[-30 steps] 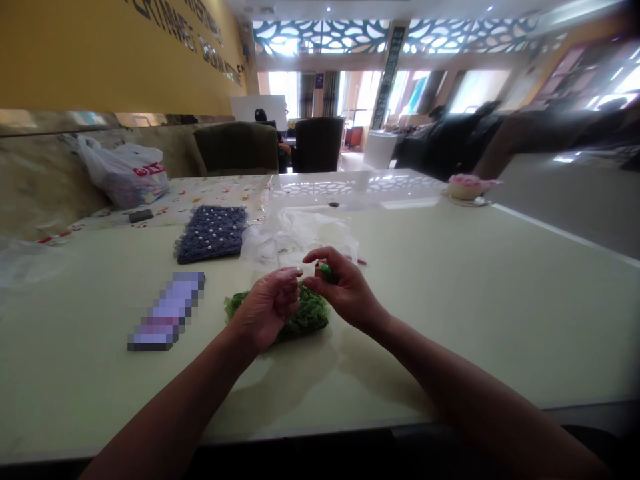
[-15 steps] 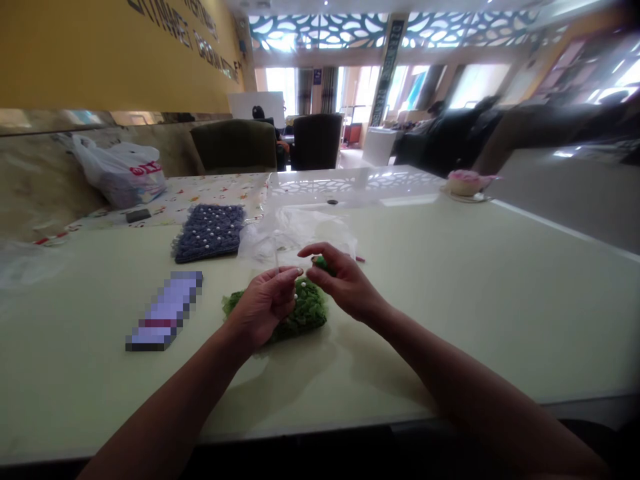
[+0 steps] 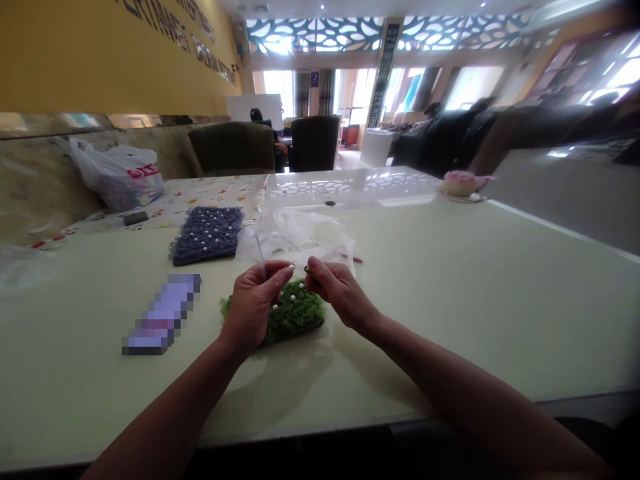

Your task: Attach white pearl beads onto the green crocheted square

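My left hand (image 3: 253, 297) pinches a small white pearl bead (image 3: 292, 267) between thumb and fingertip. A thin, translucent stick (image 3: 261, 257) rises from behind its fingers. Just to the right, my right hand (image 3: 340, 288) is closed round a small green object with a dark tip (image 3: 307, 269), mostly hidden by the fingers; its kind cannot be made out. Tip and bead are close but apart. Below both hands a ruffled green fabric piece (image 3: 295, 320) dotted with white beads lies on the table, partly covered by my left hand.
A blue-grey beaded piece (image 3: 207, 233) lies behind on the left, near a crumpled clear plastic bag (image 3: 310, 230). A blurred-out phone-like object (image 3: 163, 313) is at left. Farther off are a white carrier bag (image 3: 120, 177) and a pink flower-topped cup (image 3: 463, 183) on a saucer.
My right hand has closed its raised fingers round the green object and turned its tip towards the bead. My left hand has shifted slightly left, and its stick now tilts.
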Available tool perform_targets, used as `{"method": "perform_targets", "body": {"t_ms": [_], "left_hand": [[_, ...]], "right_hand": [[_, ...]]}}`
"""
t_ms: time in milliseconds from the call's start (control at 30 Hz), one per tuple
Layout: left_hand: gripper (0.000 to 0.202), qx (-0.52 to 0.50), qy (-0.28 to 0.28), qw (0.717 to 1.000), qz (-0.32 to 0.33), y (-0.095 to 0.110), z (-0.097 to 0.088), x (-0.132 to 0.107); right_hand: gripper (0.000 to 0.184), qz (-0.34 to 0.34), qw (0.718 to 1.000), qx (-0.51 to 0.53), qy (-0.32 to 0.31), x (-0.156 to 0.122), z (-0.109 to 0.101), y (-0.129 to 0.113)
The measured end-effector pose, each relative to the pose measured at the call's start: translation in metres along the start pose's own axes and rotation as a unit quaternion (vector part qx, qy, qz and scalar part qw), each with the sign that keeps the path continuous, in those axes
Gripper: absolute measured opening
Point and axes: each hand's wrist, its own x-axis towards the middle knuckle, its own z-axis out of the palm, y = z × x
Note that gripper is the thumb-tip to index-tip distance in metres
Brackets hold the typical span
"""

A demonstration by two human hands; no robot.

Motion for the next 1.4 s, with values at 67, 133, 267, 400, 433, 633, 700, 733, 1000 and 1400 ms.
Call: {"method": "perform_targets", "body": {"t_ms": [67, 133, 267, 400, 433, 633, 700, 733, 1000, 1400], "left_hand": [[0.024, 0.023, 0.003, 1.0, 0.012, -0.0007, -0.0003, -0.0011], [0.023, 0.043, 0.005, 0.999, 0.024, -0.0011, -0.0004, -0.002], [0.023, 0.057, 0.014, 0.997, 0.042, -0.0012, 0.0007, -0.003], [0.022, 0.066, 0.017, 0.996, 0.052, -0.0012, 0.002, -0.0034], [0.021, 0.067, 0.017, 0.996, 0.055, -0.0011, 0.0022, -0.0035], [0.019, 0.072, 0.01, 0.996, 0.06, -0.0023, 0.0015, -0.0037], [0.02, 0.075, 0.009, 0.995, 0.065, -0.003, 0.0009, -0.0035], [0.02, 0.076, 0.009, 0.995, 0.067, -0.0032, 0.0008, -0.0035], [0.019, 0.065, 0.005, 0.996, 0.065, -0.0035, 0.0009, -0.0035], [0.021, 0.076, 0.004, 0.995, 0.071, -0.0074, -0.0011, -0.001]], "right_hand": [[0.057, 0.005, 1.0, 0.005, 0.007, -0.0003, 0.0011, -0.0003], [0.057, 0.009, 1.0, 0.012, 0.01, -0.0007, 0.002, -0.0004], [0.055, 0.011, 1.0, 0.021, -0.002, -0.0021, 0.0028, -0.0011], [0.052, 0.004, 0.999, 0.028, -0.028, -0.0032, 0.0031, -0.0024], [0.051, 0.006, 0.999, 0.032, -0.031, -0.0032, 0.0033, -0.0026], [0.046, 0.016, 0.998, 0.049, -0.036, -0.0033, 0.0045, -0.0016], [0.047, 0.017, 0.998, 0.055, -0.04, -0.0033, 0.005, -0.001], [0.047, 0.018, 0.997, 0.058, -0.041, -0.0034, 0.0052, -0.0007], [0.046, 0.028, 0.996, 0.072, -0.042, -0.0037, 0.006, -0.0029], [0.048, 0.032, 0.997, 0.059, -0.032, -0.0035, 0.0052, -0.0024]]}}
